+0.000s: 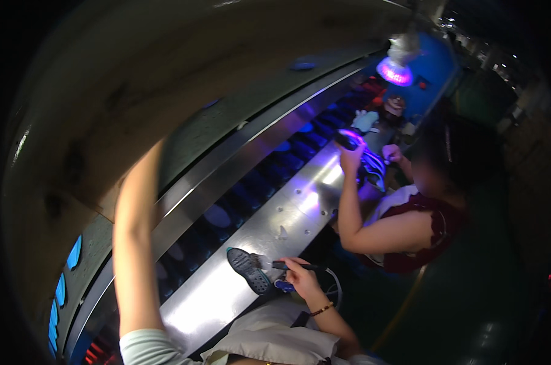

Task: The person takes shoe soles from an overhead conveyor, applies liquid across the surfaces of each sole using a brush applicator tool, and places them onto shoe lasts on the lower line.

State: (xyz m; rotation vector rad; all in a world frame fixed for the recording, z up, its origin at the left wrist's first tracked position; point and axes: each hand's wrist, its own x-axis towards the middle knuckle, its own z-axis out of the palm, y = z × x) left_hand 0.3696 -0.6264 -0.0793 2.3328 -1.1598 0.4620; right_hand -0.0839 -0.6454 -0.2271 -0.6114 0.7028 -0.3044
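On steel bench edge | right hand [298, 278] clamps dark brush [286, 265] against shoe sole [249, 269] | sole likely light, flexible; grip its rim | left hand out of view, state unknown.

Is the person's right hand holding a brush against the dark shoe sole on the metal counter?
Yes, the right hand holds a dark-handled brush with its bristles on the dark shoe sole.

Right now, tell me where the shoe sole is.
In the head view, the dark shoe sole lies low-centre on the steel bench, just left of the right hand holding a brush.
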